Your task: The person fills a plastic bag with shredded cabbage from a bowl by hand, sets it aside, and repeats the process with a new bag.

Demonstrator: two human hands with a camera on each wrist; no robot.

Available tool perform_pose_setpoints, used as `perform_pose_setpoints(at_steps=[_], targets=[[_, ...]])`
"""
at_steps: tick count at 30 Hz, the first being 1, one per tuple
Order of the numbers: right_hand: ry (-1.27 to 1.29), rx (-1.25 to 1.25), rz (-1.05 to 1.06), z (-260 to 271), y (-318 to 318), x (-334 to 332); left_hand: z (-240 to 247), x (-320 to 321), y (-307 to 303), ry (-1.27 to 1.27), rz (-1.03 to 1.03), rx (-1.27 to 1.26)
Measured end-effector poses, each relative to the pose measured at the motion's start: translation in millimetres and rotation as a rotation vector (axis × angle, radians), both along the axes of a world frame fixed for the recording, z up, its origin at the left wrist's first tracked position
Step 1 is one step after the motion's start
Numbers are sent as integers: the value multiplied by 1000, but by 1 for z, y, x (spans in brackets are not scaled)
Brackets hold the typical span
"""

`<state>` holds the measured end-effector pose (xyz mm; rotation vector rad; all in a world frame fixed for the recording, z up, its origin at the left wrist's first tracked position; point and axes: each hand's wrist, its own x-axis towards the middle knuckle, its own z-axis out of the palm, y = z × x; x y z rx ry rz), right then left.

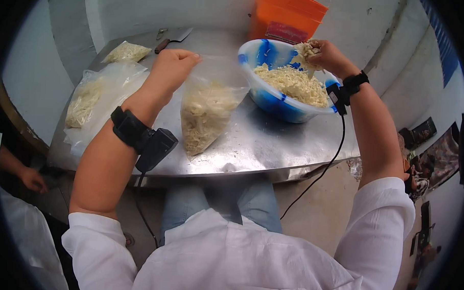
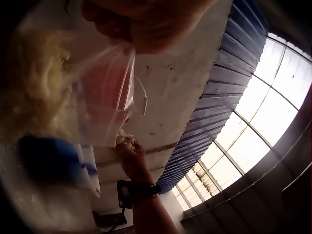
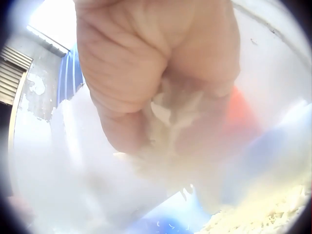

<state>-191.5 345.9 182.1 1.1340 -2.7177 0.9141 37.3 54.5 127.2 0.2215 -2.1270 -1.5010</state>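
My left hand (image 1: 170, 71) pinches the top edge of a clear plastic bag (image 1: 207, 116), which holds pale shreds in its lower part. In the left wrist view the bag's clear film (image 2: 105, 97) stretches down from the fingers. Over the far right rim of a blue and white bowl (image 1: 284, 108), my right hand (image 1: 327, 56) grips a clump of shreds (image 1: 306, 51). The right wrist view shows the fingers curled round this clump (image 3: 168, 114), partly blurred. More pale shreds (image 1: 295, 83) lie in the bowl.
Filled bags (image 1: 85, 101) lie on the metal table (image 1: 267, 146) at the left, one more (image 1: 127, 52) behind them. A knife (image 1: 173, 40) rests near the back edge. An orange bucket (image 1: 285, 16) stands behind the bowl. Another person's hand (image 1: 34, 180) shows at far left.
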Motion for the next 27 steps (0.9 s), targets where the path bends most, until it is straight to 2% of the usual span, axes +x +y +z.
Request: perform_pose_setpoints(at_steps=[2, 4, 6, 13, 17, 24, 27], targets=[[-88, -139, 73, 6, -9, 11, 0, 0, 2, -31, 24, 37], [-111, -157, 79, 14, -16, 22, -2, -4, -2, -46, 32, 85], [-278, -322, 269, 19, -26, 26, -3, -4, -4, -34, 23, 112], [-289, -484, 552, 41, -81, 84, -2, -6, 4, -57, -4, 228], [-231, -569, 613, 31, -115, 110, -3, -7, 8, -41, 2, 277], [-131, -301, 612, -25, -131, 125, -8, -11, 0, -41, -8, 301], [-73, -200, 595, -27, -132, 132, -3, -7, 4, -28, -30, 304]])
